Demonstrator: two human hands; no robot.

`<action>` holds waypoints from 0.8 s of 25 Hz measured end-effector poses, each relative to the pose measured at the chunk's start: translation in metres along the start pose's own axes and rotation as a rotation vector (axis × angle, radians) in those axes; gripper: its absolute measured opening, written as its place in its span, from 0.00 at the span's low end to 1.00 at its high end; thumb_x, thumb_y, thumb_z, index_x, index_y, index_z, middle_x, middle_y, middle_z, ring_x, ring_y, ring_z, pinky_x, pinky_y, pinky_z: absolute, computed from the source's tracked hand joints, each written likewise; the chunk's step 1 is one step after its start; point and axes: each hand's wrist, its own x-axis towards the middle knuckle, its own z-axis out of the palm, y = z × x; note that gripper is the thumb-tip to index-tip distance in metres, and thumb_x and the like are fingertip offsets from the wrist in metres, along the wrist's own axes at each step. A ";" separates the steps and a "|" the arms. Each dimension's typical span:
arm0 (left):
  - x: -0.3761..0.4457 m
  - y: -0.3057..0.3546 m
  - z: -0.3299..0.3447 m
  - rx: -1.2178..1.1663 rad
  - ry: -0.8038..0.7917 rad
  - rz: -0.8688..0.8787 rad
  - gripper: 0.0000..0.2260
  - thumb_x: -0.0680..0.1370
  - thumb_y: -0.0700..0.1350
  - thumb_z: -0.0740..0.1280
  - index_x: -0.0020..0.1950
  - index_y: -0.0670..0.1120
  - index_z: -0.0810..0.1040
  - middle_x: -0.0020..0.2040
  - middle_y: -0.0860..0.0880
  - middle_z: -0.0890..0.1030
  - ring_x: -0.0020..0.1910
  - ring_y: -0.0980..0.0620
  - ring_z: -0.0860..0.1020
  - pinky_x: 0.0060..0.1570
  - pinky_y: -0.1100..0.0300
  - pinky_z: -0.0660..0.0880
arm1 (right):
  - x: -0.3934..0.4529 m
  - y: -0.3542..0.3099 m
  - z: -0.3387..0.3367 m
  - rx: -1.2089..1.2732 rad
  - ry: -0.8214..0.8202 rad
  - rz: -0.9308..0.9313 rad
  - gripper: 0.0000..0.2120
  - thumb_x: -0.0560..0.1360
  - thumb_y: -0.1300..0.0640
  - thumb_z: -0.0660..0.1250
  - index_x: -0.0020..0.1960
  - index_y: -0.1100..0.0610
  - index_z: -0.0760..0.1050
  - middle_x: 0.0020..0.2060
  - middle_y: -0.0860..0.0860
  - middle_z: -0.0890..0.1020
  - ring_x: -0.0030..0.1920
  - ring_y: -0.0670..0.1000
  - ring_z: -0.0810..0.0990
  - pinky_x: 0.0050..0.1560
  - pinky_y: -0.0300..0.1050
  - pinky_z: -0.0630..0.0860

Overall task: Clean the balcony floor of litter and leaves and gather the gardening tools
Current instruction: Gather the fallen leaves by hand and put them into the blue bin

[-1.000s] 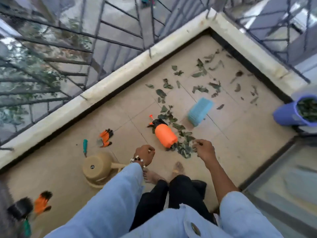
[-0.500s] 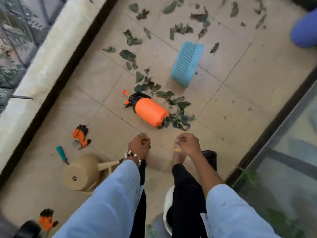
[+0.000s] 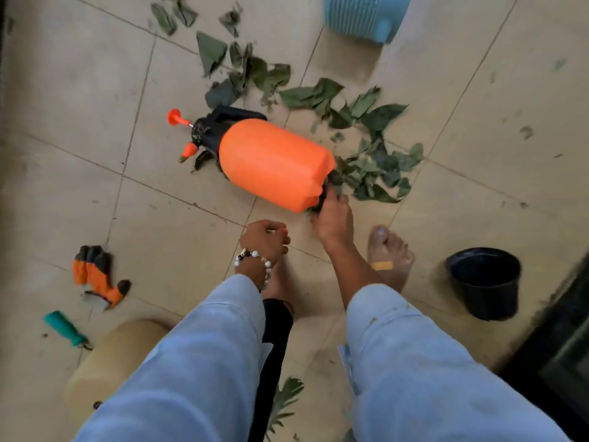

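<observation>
beside the base of the orange sprayer [image 3: 274,164], which lies on its side on the tiled floor [image 3: 478,122], the right hand [image 3: 333,218] now reaches into the heap of leaves [image 3: 373,161]; half a second ago it hung back near the feet. its fingers curl into the leaves at the sprayer's bottom edge, seemingly pinching some. the left hand [image 3: 264,239] stays loosely fisted, and whether it holds anything i cannot tell. so leaf gathering looks to be starting. further out lie the orange glove [image 3: 95,275], a teal-handled tool [image 3: 65,328], a black pot [image 3: 484,282] and a blue basket [image 3: 363,14].
</observation>
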 end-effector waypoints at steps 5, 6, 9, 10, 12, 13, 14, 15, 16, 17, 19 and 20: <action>0.034 -0.042 0.022 0.033 -0.092 -0.080 0.04 0.74 0.47 0.66 0.45 0.50 0.80 0.38 0.50 0.84 0.38 0.50 0.82 0.43 0.55 0.79 | 0.018 0.008 0.041 -0.148 0.141 -0.084 0.29 0.78 0.55 0.63 0.75 0.56 0.56 0.70 0.61 0.62 0.61 0.60 0.71 0.55 0.50 0.74; 0.040 -0.051 0.026 0.062 -0.110 -0.089 0.06 0.71 0.50 0.66 0.43 0.52 0.81 0.39 0.50 0.85 0.42 0.48 0.83 0.49 0.50 0.80 | 0.021 0.013 0.041 -0.168 0.197 -0.114 0.24 0.79 0.59 0.61 0.73 0.58 0.61 0.68 0.61 0.65 0.59 0.60 0.73 0.53 0.49 0.74; 0.038 -0.048 0.037 -0.057 -0.126 -0.125 0.06 0.74 0.48 0.66 0.45 0.49 0.82 0.38 0.48 0.84 0.39 0.48 0.83 0.52 0.48 0.79 | 0.030 0.033 0.029 -0.043 0.303 -0.101 0.16 0.75 0.66 0.61 0.62 0.61 0.77 0.57 0.61 0.78 0.53 0.59 0.78 0.52 0.48 0.74; 0.033 -0.040 0.042 -0.140 -0.125 -0.130 0.08 0.77 0.46 0.65 0.49 0.44 0.80 0.38 0.48 0.83 0.37 0.49 0.82 0.47 0.51 0.79 | 0.030 0.041 0.023 0.058 0.304 -0.075 0.14 0.73 0.66 0.63 0.57 0.60 0.80 0.51 0.60 0.82 0.50 0.59 0.80 0.52 0.47 0.75; 0.023 -0.027 0.054 -0.264 -0.120 -0.160 0.10 0.81 0.49 0.63 0.52 0.43 0.77 0.43 0.48 0.81 0.39 0.51 0.80 0.39 0.58 0.76 | 0.024 0.055 0.006 0.314 0.171 -0.038 0.09 0.70 0.65 0.68 0.48 0.59 0.84 0.40 0.58 0.84 0.41 0.57 0.83 0.48 0.49 0.80; 0.018 -0.021 0.059 -0.311 -0.135 -0.188 0.12 0.80 0.53 0.63 0.53 0.44 0.76 0.47 0.48 0.81 0.44 0.50 0.80 0.42 0.57 0.76 | 0.018 0.057 -0.004 0.435 0.035 -0.020 0.07 0.69 0.66 0.69 0.44 0.59 0.84 0.36 0.57 0.84 0.35 0.56 0.83 0.45 0.50 0.82; 0.012 -0.016 0.064 -0.383 -0.168 -0.217 0.16 0.79 0.58 0.62 0.55 0.46 0.75 0.51 0.48 0.80 0.49 0.49 0.79 0.46 0.54 0.77 | 0.010 0.058 -0.012 0.486 -0.121 -0.025 0.07 0.69 0.67 0.70 0.42 0.58 0.84 0.33 0.56 0.84 0.32 0.54 0.82 0.42 0.50 0.82; 0.007 -0.012 0.069 -0.481 -0.203 -0.263 0.19 0.78 0.61 0.61 0.57 0.47 0.75 0.53 0.49 0.79 0.52 0.48 0.78 0.49 0.51 0.78 | 0.003 0.057 -0.019 0.472 -0.273 -0.065 0.07 0.69 0.68 0.70 0.42 0.58 0.84 0.33 0.56 0.84 0.31 0.52 0.81 0.41 0.48 0.81; 0.003 -0.008 0.073 -0.599 -0.233 -0.309 0.20 0.78 0.62 0.60 0.57 0.47 0.76 0.53 0.48 0.80 0.53 0.47 0.79 0.50 0.49 0.78 | -0.003 0.056 -0.023 0.406 -0.396 -0.134 0.08 0.68 0.68 0.71 0.44 0.58 0.84 0.36 0.55 0.84 0.34 0.50 0.81 0.41 0.46 0.80; 0.002 -0.006 0.077 -0.685 -0.223 -0.332 0.19 0.80 0.61 0.59 0.54 0.47 0.77 0.50 0.47 0.81 0.51 0.46 0.79 0.47 0.48 0.79 | -0.010 0.054 -0.026 0.325 -0.505 -0.206 0.10 0.68 0.68 0.71 0.46 0.58 0.84 0.40 0.54 0.85 0.39 0.49 0.82 0.44 0.44 0.79; 0.007 -0.010 0.080 -0.758 -0.134 -0.362 0.16 0.82 0.54 0.58 0.47 0.45 0.78 0.43 0.44 0.83 0.45 0.46 0.82 0.41 0.50 0.79 | -0.015 0.055 -0.029 0.279 -0.670 -0.271 0.10 0.68 0.67 0.72 0.48 0.58 0.84 0.45 0.52 0.85 0.48 0.48 0.81 0.53 0.43 0.77; 0.008 -0.011 0.080 -0.791 -0.069 -0.364 0.15 0.83 0.51 0.58 0.44 0.43 0.77 0.37 0.44 0.82 0.37 0.48 0.82 0.37 0.53 0.79 | -0.013 0.055 -0.031 0.362 -0.720 -0.239 0.10 0.69 0.66 0.72 0.49 0.57 0.84 0.48 0.51 0.85 0.51 0.48 0.81 0.57 0.44 0.75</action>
